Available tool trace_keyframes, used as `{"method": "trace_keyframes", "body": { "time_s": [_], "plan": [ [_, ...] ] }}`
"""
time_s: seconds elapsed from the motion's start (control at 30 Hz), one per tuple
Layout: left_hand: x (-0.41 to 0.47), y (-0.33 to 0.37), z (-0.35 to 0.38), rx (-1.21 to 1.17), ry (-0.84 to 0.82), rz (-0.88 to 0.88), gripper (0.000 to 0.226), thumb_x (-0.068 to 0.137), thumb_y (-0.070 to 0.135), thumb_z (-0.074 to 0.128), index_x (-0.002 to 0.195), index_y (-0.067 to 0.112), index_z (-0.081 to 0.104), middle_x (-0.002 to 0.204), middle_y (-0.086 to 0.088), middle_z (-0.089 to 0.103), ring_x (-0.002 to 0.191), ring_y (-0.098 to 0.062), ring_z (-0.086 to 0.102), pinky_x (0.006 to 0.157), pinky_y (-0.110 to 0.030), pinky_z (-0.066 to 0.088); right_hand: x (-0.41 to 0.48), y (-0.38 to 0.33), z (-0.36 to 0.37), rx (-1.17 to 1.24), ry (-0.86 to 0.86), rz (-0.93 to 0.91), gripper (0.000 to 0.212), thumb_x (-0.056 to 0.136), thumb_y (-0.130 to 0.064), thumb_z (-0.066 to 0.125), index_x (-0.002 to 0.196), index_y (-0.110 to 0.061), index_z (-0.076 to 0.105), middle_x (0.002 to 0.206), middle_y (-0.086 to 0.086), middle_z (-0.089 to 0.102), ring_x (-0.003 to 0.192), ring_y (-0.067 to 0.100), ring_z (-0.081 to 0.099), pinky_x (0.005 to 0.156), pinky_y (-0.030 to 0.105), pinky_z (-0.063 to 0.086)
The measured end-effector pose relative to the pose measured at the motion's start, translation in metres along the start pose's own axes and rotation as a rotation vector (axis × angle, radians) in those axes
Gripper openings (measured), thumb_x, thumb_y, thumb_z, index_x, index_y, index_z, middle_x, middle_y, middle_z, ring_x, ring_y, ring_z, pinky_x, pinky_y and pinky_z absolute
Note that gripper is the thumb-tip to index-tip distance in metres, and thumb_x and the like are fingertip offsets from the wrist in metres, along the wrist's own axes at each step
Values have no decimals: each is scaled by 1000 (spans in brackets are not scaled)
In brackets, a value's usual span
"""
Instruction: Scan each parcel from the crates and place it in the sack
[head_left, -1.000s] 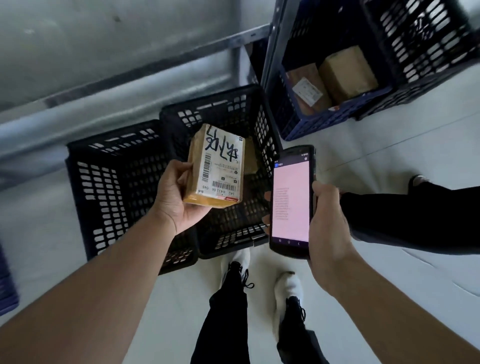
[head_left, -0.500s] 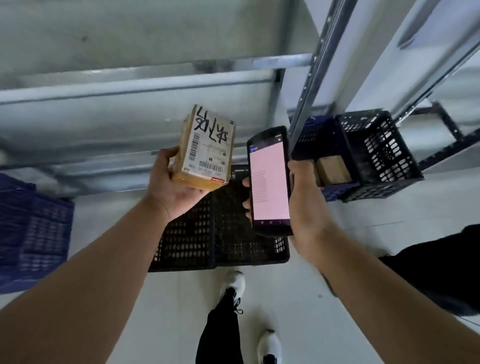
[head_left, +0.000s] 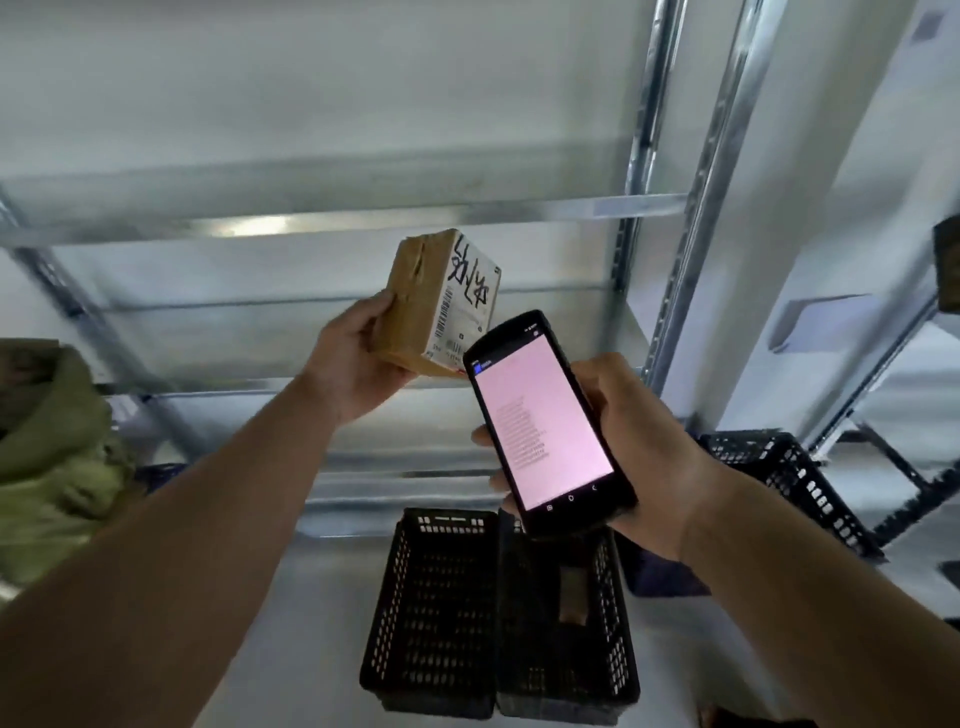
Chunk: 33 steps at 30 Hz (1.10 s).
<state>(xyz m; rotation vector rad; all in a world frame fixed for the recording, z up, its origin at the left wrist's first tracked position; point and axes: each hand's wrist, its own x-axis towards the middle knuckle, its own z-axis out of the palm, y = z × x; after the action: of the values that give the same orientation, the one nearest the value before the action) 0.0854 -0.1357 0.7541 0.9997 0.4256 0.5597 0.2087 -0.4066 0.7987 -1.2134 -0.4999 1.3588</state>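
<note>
Left hand (head_left: 358, 364) grip curls round the parcel (head_left: 415, 306), held up mid-scene, just left of the scanner (head_left: 545, 421) clasped in right hand (head_left: 639, 441). Best: angle barcode label at scanner head, hold steady. Taped brown cardboard box, glossy label. 2 black lattice crates (head_left: 436, 613) near; soft green sack (head_left: 52, 447) left.

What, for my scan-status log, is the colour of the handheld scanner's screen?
Pale pink with fine text lines; the scanner shows best in head view.
</note>
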Motion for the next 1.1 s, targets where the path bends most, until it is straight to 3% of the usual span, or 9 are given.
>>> {"method": "trace_keyframes", "body": {
  "time_s": [0.1, 0.23, 0.4, 0.5, 0.6, 0.7, 0.8, 0.97, 1.1],
  "plan": [
    [-14, 49, -5, 43, -43, 42, 62, 105, 38, 52, 160, 10, 43, 161, -20, 45, 132, -35, 57, 103, -46, 53, -15, -16, 31, -11, -44, -65, 55, 109, -46, 31, 125, -18, 76, 116, 24, 79, 89, 43, 73, 82, 49, 62],
    [-34, 100, -10, 61, -70, 125, 60, 104, 35, 54, 160, 13, 43, 157, -16, 53, 130, -36, 62, 99, -45, 56, -28, -28, 61, -33, -123, -134, 59, 108, -44, 31, 123, -16, 80, 120, 28, 76, 86, 43, 71, 79, 49, 63],
    [-56, 144, -20, 107, -76, 197, 57, 105, 29, 57, 159, 21, 45, 158, -15, 51, 141, -38, 55, 116, -52, 45, -42, -33, 87, -122, -137, -156, 61, 109, -45, 29, 111, -18, 84, 120, 28, 76, 84, 41, 70, 80, 51, 62],
    [-67, 161, -20, 145, -70, 227, 55, 104, 25, 56, 158, 21, 48, 157, -15, 53, 142, -38, 54, 122, -53, 38, -48, -32, 97, -165, -122, -148, 62, 110, -47, 29, 114, -16, 83, 118, 27, 77, 85, 41, 69, 77, 49, 62],
    [-73, 170, -17, 165, -60, 242, 52, 104, 21, 54, 156, 21, 50, 154, -16, 56, 141, -40, 55, 120, -55, 41, -50, -30, 102, -199, -121, -150, 62, 110, -48, 29, 124, -14, 78, 118, 28, 77, 85, 42, 68, 77, 48, 62],
    [-80, 178, -14, 166, -51, 254, 50, 105, 20, 53, 155, 21, 53, 154, -16, 56, 141, -39, 55, 117, -53, 44, -52, -29, 102, -217, -145, -139, 62, 109, -47, 29, 123, -15, 80, 120, 28, 76, 86, 41, 69, 77, 48, 63],
    [-84, 182, -17, 162, -22, 251, 51, 105, 20, 53, 156, 20, 51, 157, -17, 53, 144, -40, 52, 121, -56, 38, -55, -31, 101, -238, -190, -126, 61, 107, -47, 29, 120, -18, 81, 122, 28, 75, 87, 41, 69, 81, 50, 62],
    [-91, 176, -13, 142, -10, 261, 42, 101, 21, 56, 143, 22, 61, 155, -17, 54, 140, -38, 56, 103, -46, 57, -62, -31, 99, -252, -210, -113, 62, 108, -48, 28, 120, -18, 81, 123, 28, 75, 85, 39, 71, 78, 46, 62],
    [-93, 172, -13, 118, 11, 271, 53, 101, 20, 57, 154, 18, 53, 155, -18, 53, 140, -38, 56, 94, -44, 60, -66, -36, 105, -259, -183, -95, 60, 107, -40, 32, 129, -4, 75, 128, 39, 68, 77, 40, 67, 68, 42, 61]
  ]
}}
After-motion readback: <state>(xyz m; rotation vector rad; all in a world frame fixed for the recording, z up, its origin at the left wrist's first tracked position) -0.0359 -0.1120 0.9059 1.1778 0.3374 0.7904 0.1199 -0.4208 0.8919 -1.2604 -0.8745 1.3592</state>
